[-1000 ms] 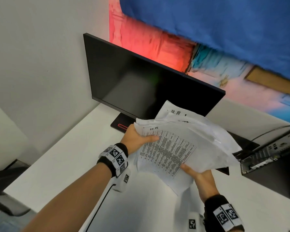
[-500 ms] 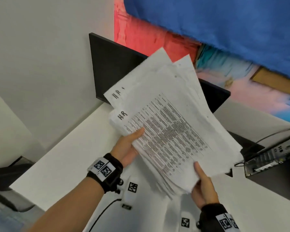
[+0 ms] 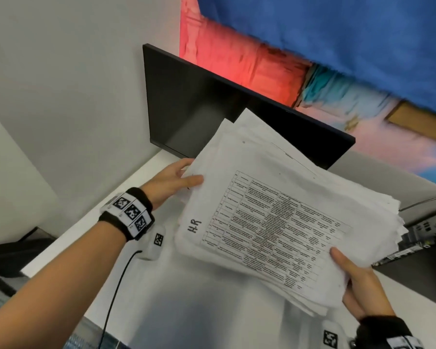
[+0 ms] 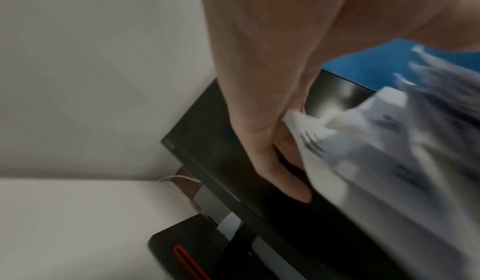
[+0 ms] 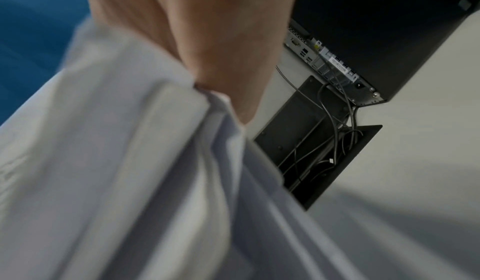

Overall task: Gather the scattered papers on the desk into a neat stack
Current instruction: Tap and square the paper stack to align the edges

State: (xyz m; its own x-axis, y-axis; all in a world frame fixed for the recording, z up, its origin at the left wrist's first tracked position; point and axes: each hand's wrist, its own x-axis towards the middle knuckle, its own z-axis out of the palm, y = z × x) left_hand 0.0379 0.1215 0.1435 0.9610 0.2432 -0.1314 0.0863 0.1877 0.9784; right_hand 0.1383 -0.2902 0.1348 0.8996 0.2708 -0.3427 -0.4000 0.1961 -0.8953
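A thick bundle of white papers (image 3: 275,217), its top sheet printed with a table and marked "HR", is held up above the white desk (image 3: 91,222). My left hand (image 3: 179,178) grips the bundle's upper left edge, thumb on top and fingers beneath. At the lower right corner my right hand (image 3: 355,280) holds the sheets the same way. The edges are ragged and fanned out on the right side. In the left wrist view the papers (image 4: 389,161) are blurred beside my fingers (image 4: 283,171). The right wrist view shows the sheets (image 5: 130,171) pinched under my thumb.
A black monitor (image 3: 199,102) stands at the back of the desk, close behind the papers. A black computer case (image 3: 425,235) with cables sits at the right, beside an open cable hatch (image 5: 319,147) in the desk. A grey wall is to the left.
The bundle has turned from upright to a flatter, more level pose and come lower and to the right. My left hand shifted to its upper left edge; my right hand keeps the lower right corner.
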